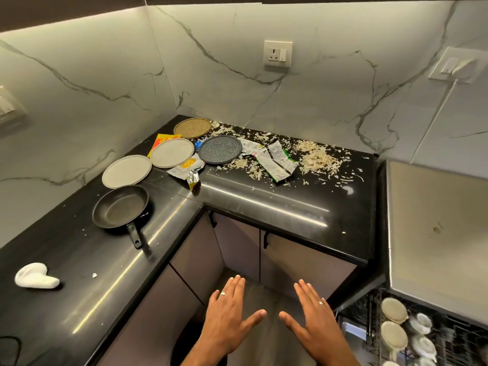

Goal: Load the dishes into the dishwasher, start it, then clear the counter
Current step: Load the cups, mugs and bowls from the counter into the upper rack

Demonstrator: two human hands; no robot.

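Note:
On the black corner counter (pixel 264 204) lie two pale plates (pixel 126 171) (pixel 172 152), a dark speckled plate (pixel 220 149), a brown plate (pixel 192 127) in the back corner, and a black frying pan (pixel 120 206) with its handle toward me. The open dishwasher rack (pixel 412 331) at the bottom right holds small plates and cups. My left hand (pixel 227 313) and my right hand (pixel 314 315) hover flat, palms down, fingers apart, below the counter edge in front of the cabinets. Neither holds anything.
Torn wrappers (pixel 274 162) and a yellow packet (pixel 162 141) lie among the plates, with pale shavings (pixel 317 157) strewn over the back right. A white cloth (pixel 35 277) lies at the near left. A beige appliance top (pixel 438 223) stands above the dishwasher. Wall sockets (pixel 278 53) sit above.

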